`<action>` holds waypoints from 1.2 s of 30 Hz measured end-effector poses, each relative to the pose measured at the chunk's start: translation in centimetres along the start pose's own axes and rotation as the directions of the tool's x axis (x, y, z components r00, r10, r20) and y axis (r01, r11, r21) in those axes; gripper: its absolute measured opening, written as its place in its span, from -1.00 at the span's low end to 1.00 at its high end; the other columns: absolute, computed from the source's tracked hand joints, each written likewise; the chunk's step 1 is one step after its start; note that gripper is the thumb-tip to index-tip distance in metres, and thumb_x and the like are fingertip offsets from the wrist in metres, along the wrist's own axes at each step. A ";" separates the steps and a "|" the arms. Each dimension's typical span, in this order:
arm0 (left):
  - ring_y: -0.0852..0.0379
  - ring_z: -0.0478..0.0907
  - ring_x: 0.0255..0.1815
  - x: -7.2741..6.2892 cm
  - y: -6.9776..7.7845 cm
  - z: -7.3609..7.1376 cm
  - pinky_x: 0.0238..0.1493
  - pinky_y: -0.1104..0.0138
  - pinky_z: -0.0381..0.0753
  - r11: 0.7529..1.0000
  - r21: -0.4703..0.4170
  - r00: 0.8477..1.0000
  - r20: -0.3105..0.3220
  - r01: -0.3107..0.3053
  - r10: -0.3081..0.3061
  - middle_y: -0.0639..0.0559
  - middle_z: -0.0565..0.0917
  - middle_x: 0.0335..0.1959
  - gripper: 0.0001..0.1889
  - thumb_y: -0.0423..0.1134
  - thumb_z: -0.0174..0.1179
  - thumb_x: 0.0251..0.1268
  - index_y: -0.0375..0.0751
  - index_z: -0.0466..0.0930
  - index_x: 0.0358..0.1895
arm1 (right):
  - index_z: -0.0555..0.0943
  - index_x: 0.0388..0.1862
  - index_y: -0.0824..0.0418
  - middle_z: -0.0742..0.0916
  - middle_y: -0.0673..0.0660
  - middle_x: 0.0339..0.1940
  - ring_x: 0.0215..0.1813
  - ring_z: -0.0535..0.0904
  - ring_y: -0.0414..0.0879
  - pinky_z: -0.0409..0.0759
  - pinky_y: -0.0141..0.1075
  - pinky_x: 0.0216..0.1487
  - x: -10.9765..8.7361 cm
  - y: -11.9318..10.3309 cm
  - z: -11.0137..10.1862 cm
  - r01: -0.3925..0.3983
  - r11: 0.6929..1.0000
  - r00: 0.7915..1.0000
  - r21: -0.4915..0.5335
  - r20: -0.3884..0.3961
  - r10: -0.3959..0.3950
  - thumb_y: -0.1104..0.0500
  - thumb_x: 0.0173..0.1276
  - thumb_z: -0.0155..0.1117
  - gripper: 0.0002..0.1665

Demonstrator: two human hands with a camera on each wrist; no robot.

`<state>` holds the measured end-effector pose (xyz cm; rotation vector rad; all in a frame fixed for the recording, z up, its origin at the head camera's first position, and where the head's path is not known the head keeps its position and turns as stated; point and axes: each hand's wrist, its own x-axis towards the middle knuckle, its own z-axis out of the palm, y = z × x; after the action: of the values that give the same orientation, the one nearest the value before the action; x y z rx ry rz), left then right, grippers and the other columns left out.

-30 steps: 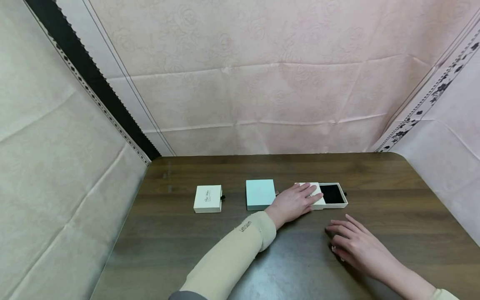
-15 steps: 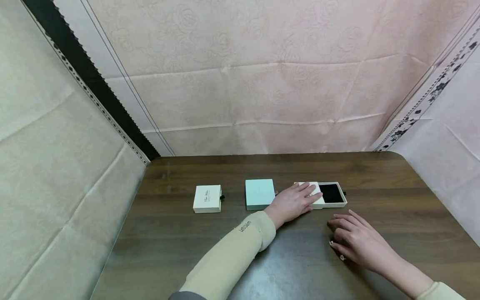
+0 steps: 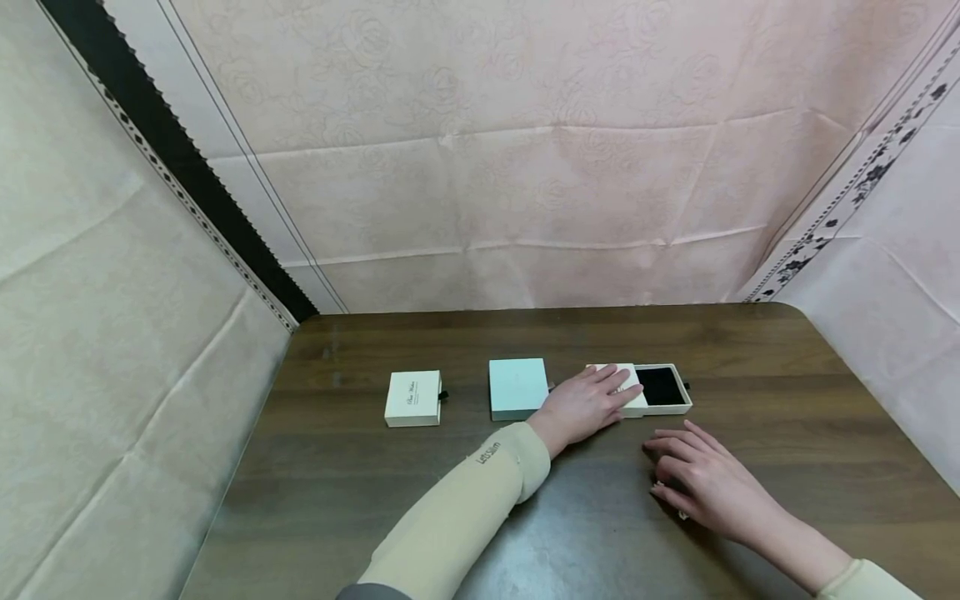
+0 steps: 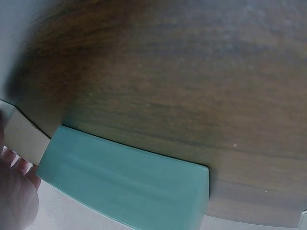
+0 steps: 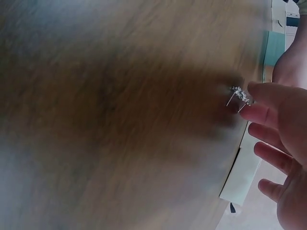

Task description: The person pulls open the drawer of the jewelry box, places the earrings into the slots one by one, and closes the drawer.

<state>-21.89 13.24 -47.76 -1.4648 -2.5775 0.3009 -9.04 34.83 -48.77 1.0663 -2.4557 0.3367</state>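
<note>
My left hand (image 3: pixel 588 406) rests on the sleeve of a white drawer box (image 3: pixel 636 407) on the table, its fingers laid straight across the top. The tray (image 3: pixel 678 409) is slid partway out to the right and shows a black lining. Below and right of this box, low over the table, is my right hand (image 3: pixel 712 487). It pinches a small silver jewellery piece (image 5: pixel 241 96) with clear stones and two thin prongs between thumb and finger. In the left wrist view the fingers of my left hand (image 4: pixel 17 196) lie along the white box (image 4: pixel 26 139).
A turquoise box (image 3: pixel 518 388) stands left of the white drawer box, partly behind my left wrist. Further left is a smaller white box (image 3: pixel 413 398) with dark print and a black pull tab. Pale patterned cloth (image 3: pixel 525 183) hangs behind the brown wooden table (image 3: pixel 360 500).
My right hand has shifted slightly, lifting a little towards the drawer box and then drifting back left, with the jewellery piece in its fingers. The left hand has stayed on the box.
</note>
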 end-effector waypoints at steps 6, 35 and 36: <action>0.12 0.11 0.74 0.0 0.0 -0.1 0.65 0.23 0.25 1.000 -0.002 1.000 0.010 0.005 -0.005 0.09 0.20 0.74 -0.40 0.14 -0.11 0.77 0.26 0.13 0.74 | 0.60 -0.43 -0.03 0.79 0.18 0.07 0.20 0.64 0.24 -0.17 -0.19 0.76 0.3 0.0 0.1 0.032 0.999 0.999 -0.003 -0.003 -0.032 0.03 0.31 0.43 -0.82; 0.11 0.14 0.73 0.0 0.0 0.1 0.64 0.22 0.26 1.000 0.000 1.000 -0.009 -0.007 0.007 0.08 0.23 0.73 -0.40 0.13 -0.09 0.77 0.25 0.14 0.74 | 0.63 -0.41 -0.05 0.79 0.20 0.07 0.16 0.64 0.26 -0.13 -0.26 0.75 -1.0 1.3 -0.1 -0.015 1.000 0.998 0.013 -0.054 0.015 -0.26 0.76 -0.10 -0.41; 0.11 0.14 0.73 0.0 0.0 0.1 0.64 0.22 0.26 1.000 -0.002 1.000 -0.010 -0.007 0.007 0.08 0.23 0.73 -0.40 0.13 -0.08 0.77 0.25 0.14 0.74 | 0.63 -0.41 -0.05 0.79 0.19 0.08 0.16 0.64 0.25 -0.14 -0.27 0.74 -1.0 1.2 -0.1 -0.019 1.000 0.999 0.013 -0.050 0.020 -0.26 0.76 -0.11 -0.40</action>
<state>-21.94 13.26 -47.83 -1.4720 -2.5663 0.2909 -9.33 36.30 -49.23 1.0269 -2.4239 0.3815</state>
